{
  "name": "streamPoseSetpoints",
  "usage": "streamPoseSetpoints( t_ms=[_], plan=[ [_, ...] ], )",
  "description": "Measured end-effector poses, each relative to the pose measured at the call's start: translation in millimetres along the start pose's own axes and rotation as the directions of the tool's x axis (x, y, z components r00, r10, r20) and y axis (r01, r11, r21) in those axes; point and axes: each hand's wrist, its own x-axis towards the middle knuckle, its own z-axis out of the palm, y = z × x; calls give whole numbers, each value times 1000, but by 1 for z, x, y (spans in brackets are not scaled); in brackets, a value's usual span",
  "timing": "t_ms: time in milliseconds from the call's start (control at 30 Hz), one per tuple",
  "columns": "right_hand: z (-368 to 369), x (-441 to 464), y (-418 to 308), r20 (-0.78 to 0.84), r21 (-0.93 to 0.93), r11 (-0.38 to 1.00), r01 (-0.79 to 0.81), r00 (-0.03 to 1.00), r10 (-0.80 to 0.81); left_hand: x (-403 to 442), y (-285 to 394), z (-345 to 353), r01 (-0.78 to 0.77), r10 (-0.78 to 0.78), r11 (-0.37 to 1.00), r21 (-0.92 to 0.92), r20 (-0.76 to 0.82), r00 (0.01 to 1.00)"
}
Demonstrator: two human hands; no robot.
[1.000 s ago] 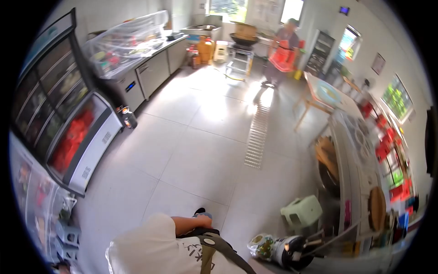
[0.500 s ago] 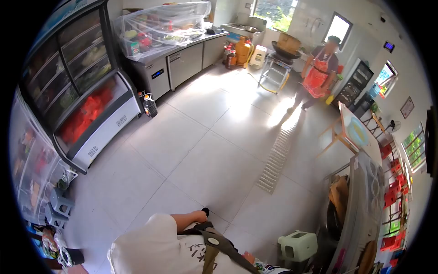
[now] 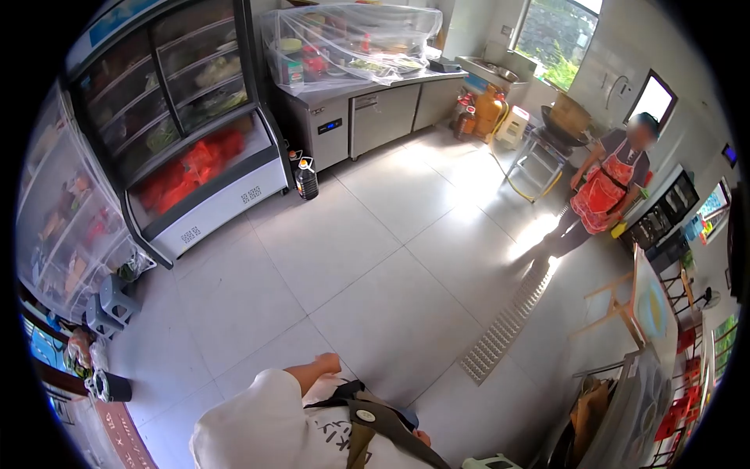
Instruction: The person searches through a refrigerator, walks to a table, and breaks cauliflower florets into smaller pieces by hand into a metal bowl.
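My left hand [image 3: 328, 363] hangs in front of my white shirt [image 3: 254, 414], over the tiled floor. Its fingers look curled in, and I see nothing in them. Only a small part of my right hand [image 3: 423, 438] shows beside the dark strap [image 3: 367, 416] across my body; its fingers are mostly hidden. At the bottom edge, to the right of that hand, a pale green stool [image 3: 488, 463] is partly in view.
A glass-front display fridge [image 3: 207, 207] stands left of a steel counter [image 3: 383, 117] with plastic-covered goods. A person in a red apron [image 3: 600, 191] stands by a wok [image 3: 562, 129] on a stand. A metal drain grate [image 3: 506, 324] crosses the floor. Grey stools [image 3: 117, 297] stand at left.
My view has turned left, so the fridge, counter and person sit further right. The pale green stool has slid down, mostly out of view. A patterned item beside my right hand no longer shows.
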Motion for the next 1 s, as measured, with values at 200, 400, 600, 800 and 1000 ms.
streamPoseSetpoints(
  t_ms=[200,400,600,800,1000],
  plan=[
    [-45,68,7,114,-154,988,-32,992,50,-15,11,9,234,-238,960,-156,-9,971],
    [-127,162,16,140,-139,990,-3,990,23,47,90,27,121,-131,989,81,138,982],
    [-208,248,50,-137,-44,998,34,990,-40,144,251,-23,-217,206,969,121,100,973],
    [-294,260,77,-181,56,978,-203,961,210,149,412,-64,-368,314,906,-207,-253,915],
    [-302,260,107,-66,83,902,-424,901,429,195,449,-79,-245,245,970,-3,-27,969]
  ],
)
